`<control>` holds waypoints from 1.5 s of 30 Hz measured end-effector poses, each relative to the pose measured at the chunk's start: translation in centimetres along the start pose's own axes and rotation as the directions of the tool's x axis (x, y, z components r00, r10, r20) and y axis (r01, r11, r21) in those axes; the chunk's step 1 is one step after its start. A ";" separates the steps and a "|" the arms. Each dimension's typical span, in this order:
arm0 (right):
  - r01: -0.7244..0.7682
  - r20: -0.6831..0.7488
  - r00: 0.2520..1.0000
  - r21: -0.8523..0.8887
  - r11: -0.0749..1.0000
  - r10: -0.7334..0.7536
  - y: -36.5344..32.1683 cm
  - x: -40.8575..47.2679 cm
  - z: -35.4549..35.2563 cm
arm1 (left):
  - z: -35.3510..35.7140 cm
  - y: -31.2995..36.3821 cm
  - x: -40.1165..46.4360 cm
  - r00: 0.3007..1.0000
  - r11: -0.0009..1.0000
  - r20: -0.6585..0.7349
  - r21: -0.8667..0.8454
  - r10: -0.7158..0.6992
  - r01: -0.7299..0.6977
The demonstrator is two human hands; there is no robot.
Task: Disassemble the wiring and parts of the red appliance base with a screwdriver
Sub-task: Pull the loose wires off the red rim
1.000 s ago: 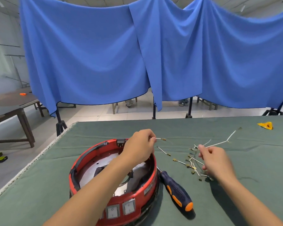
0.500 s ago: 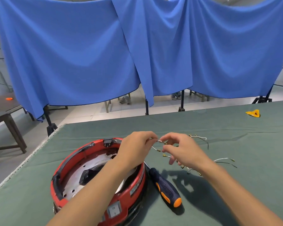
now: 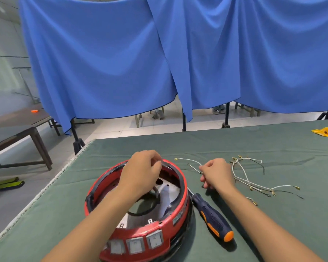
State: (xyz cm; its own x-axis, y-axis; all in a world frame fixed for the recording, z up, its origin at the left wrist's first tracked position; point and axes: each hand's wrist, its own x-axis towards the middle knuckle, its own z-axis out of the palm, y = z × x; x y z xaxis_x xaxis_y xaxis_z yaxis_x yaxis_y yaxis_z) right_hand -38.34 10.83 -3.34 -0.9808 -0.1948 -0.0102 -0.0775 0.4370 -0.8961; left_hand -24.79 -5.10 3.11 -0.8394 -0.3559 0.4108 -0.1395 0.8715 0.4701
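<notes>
While perhaps pinched by right-hand fingers [image 3: 201, 168], white wire [image 3: 190, 160] beyond them.

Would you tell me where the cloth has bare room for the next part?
Free: the green cloth beyond the red base, and the strip left of it. Crowded: between screwdriver and loose wires.

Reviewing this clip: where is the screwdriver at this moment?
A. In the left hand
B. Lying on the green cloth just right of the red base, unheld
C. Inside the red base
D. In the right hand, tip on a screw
B. The screwdriver lies flat on the green cloth beside the red base; the left hand is over the base's far rim and the right hand is by the loose wires.
</notes>
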 end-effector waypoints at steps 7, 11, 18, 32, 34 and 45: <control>0.133 0.000 0.991 -0.100 0.986 -0.133 -1.6 -0.1 1.8 | -0.3 -4.0 0.3 0.999 0.976 0.030 0.215 0.019 -0.025; 0.179 0.070 0.981 0.043 0.983 -0.182 -3.4 -1.2 2.0 | 0.3 -4.6 1.4 0.987 0.910 0.143 0.415 -0.075 0.009; 0.283 0.118 0.953 -0.012 0.959 -0.280 -5.6 -3.2 2.3 | 0.0 -4.5 0.6 0.980 0.887 0.183 0.461 -0.074 -0.019; 0.471 0.339 0.870 -0.353 0.809 -0.358 -6.2 -5.7 3.7 | 0.3 -2.2 -1.4 0.947 0.814 0.270 0.501 0.174 -0.293; 0.468 0.340 0.871 -0.352 0.811 -0.355 -6.2 -5.7 3.5 | 0.4 -2.3 -0.9 0.937 0.790 0.285 0.517 0.203 -0.329; 0.457 0.312 0.879 -0.328 0.827 -0.362 -6.0 -5.5 3.7 | 0.9 -2.1 -1.4 0.906 0.640 0.315 0.641 0.284 -0.423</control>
State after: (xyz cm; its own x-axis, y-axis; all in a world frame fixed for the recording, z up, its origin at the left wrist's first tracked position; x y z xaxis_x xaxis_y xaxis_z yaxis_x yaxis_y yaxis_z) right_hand -31.78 6.05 0.49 -0.7779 -0.6030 0.1769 -0.5709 0.5604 -0.6000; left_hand -23.83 -6.08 0.83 -0.9653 0.0311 0.2594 -0.0706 0.9249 -0.3736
